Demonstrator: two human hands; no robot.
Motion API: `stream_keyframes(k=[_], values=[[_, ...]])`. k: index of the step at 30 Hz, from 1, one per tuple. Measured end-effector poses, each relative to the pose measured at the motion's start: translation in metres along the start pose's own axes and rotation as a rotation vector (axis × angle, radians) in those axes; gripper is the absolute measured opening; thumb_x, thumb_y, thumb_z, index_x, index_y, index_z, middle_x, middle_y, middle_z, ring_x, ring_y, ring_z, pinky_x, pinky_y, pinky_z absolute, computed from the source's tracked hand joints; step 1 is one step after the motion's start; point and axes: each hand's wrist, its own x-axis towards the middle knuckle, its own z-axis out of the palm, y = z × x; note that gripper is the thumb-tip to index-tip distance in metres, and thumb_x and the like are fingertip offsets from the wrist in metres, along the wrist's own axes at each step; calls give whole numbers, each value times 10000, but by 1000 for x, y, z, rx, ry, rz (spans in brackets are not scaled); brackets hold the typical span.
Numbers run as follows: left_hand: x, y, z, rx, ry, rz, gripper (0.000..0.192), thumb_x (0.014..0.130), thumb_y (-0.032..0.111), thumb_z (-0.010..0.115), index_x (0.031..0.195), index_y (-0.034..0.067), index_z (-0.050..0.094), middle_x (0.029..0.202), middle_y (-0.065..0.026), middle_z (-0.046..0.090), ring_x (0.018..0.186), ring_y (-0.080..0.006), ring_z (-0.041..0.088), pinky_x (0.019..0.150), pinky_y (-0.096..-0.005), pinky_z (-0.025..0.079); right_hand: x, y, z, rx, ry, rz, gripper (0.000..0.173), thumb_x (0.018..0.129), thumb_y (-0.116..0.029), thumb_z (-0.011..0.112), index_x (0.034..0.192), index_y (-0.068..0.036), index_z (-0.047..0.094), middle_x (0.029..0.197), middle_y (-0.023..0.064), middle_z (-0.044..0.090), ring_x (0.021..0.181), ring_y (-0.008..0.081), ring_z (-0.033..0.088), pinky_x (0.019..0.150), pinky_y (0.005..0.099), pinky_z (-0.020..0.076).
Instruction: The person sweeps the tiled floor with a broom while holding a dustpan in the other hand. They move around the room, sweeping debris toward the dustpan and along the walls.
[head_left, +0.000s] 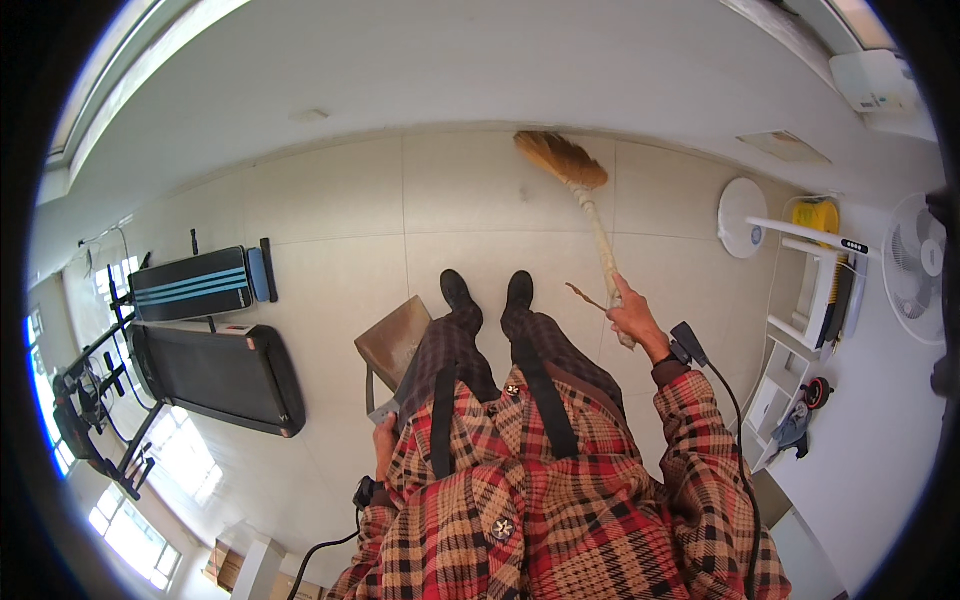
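Observation:
My right hand (636, 315) is closed round the handle of a straw broom (598, 225), whose bristles lie on the tiled floor (480, 262) along the base of the wall. From beside this hand sticks out a thin brown cord or twig. Low at my left side, my left hand (384, 444) grips the upper end of the handle of a brown dustpan (395, 339). Its pan is beside my left leg; part of the dustpan is hidden by my trousers. Both my wrists wear dark bands with black cables.
A treadmill (217, 375) and a padded exercise bench (195, 283) stand at the left. At the right are a white pedestal fan (926, 259), its round base (742, 217), a yellow item (817, 219) and a white shelf (780, 397). The wall (487, 67) runs across ahead.

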Motion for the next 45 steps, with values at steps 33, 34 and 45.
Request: stream_keyframes(k=[33, 34, 45], values=[[6, 25, 8, -451, -131, -181, 363, 890, 324, 588, 910, -35, 636, 806, -81, 654, 680, -174, 598, 641, -322, 481, 64, 36, -122, 924, 395, 302, 96, 721, -35, 542, 659, -26, 469, 544, 90, 493, 413, 195, 496, 348, 317, 403], [9, 26, 6, -401, -155, -179, 367, 889, 326, 590, 917, -38, 634, 814, -85, 656, 694, -180, 603, 650, -326, 484, 63, 37, -117, 895, 298, 238, 84, 717, -32, 550, 695, -15, 470, 558, 95, 503, 419, 195, 506, 348, 321, 405], [2, 17, 21, -501, -57, -187, 368, 880, 368, 592, 761, 24, 642, 608, 10, 543, 536, -105, 443, 504, -296, 338, 9, 47, -15, 214, 267, 232, 374, 706, -21, 581, 1022, 21, 383, 723, 145, 562, 490, 207, 585, 425, 346, 464]])
